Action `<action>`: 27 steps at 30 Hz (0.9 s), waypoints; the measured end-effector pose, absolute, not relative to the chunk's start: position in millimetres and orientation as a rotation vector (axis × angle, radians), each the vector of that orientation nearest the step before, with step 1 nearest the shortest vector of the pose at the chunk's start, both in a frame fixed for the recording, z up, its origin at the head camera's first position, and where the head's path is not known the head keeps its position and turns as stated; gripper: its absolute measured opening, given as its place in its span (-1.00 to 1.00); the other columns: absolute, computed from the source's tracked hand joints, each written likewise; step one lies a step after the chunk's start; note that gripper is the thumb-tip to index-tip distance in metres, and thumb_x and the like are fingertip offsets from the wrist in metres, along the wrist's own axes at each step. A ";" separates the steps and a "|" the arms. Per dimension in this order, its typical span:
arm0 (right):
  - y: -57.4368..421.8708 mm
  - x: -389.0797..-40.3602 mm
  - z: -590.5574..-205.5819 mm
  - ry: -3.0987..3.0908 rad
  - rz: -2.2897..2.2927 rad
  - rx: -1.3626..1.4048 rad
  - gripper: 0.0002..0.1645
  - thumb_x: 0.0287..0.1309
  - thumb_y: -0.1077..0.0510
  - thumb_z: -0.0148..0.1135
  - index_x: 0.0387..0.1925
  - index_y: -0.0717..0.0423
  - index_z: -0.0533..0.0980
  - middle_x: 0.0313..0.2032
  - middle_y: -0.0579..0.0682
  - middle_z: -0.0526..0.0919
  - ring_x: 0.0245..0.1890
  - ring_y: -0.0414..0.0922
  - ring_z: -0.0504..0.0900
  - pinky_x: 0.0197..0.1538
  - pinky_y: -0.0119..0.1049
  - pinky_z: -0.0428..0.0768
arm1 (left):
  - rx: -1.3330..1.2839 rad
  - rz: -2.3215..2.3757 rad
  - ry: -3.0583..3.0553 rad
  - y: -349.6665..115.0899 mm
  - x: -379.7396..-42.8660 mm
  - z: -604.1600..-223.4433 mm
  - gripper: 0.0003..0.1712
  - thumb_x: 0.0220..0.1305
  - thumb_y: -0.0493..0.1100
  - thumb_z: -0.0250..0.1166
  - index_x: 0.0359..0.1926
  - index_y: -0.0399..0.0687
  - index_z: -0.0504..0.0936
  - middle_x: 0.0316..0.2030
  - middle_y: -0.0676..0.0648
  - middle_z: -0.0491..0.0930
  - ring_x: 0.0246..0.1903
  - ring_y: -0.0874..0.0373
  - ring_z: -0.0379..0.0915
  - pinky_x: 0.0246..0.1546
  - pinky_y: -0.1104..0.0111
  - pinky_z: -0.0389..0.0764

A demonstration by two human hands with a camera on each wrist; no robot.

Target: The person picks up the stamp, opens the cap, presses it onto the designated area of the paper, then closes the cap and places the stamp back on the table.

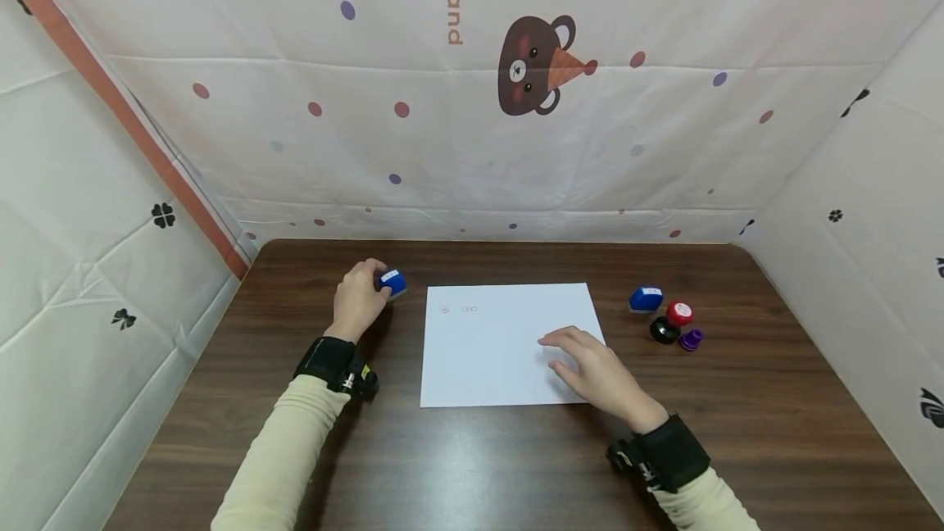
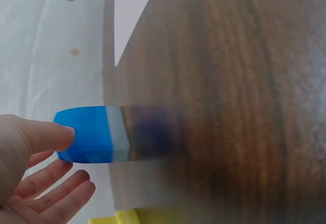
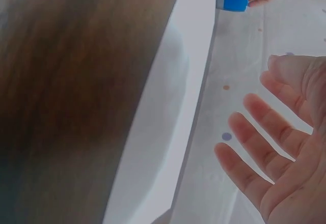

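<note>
My left hand (image 1: pixel 359 298) pinches a blue stamp (image 1: pixel 394 282) with a white label, left of the paper; the left wrist view has the thumb on the blue stamp body (image 2: pixel 89 132), above a pale grey base. A sheet of white paper (image 1: pixel 501 367) lies mid-table with small faint imprints (image 1: pixel 469 309) near its upper left corner. Over the sheet's right side is my right hand (image 1: pixel 593 367), fingers spread and holding nothing, as the right wrist view confirms with its spread fingers (image 3: pixel 275 132).
Right of the paper stand another blue stamp (image 1: pixel 646 299), a red-topped piece (image 1: pixel 679 313), a black round piece (image 1: pixel 665 330) and a small purple piece (image 1: pixel 692 340). Part of a yellow object (image 2: pixel 119 218) shows below the left hand. Printed cloth (image 1: pixel 442 146) walls the table's back and sides.
</note>
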State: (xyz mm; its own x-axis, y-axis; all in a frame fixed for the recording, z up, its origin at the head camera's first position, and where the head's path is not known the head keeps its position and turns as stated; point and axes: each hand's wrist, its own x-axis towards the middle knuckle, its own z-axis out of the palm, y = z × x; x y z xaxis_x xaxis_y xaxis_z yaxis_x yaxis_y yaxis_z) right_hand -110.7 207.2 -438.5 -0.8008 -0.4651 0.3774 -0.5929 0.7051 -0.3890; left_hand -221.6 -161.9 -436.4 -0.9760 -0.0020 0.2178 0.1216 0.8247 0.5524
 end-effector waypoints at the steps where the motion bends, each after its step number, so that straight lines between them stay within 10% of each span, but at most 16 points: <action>1: 208.6 -110.5 -437.5 -2.664 0.733 0.830 -0.60 -0.02 0.19 0.36 -0.06 0.02 0.54 -0.09 -0.06 0.58 -0.07 -0.16 0.56 -0.03 -0.18 0.60 | -0.097 -0.865 -2.793 -161.5 -220.9 -434.3 -0.60 0.08 -0.29 0.32 -0.02 -0.22 0.48 -0.10 -0.26 0.53 -0.16 -0.15 0.54 -0.17 0.01 0.58; 27: 285.8 -94.9 -419.2 -2.554 0.547 0.384 -0.58 -0.17 0.33 0.41 -0.16 0.18 0.54 -0.25 0.11 0.58 -0.29 -0.02 0.57 -0.36 -0.07 0.61 | -0.405 -0.909 -2.629 -140.7 -158.4 -411.7 -0.66 0.05 -0.25 0.37 -0.10 -0.11 0.56 -0.17 -0.15 0.56 -0.20 0.00 0.55 -0.32 0.21 0.62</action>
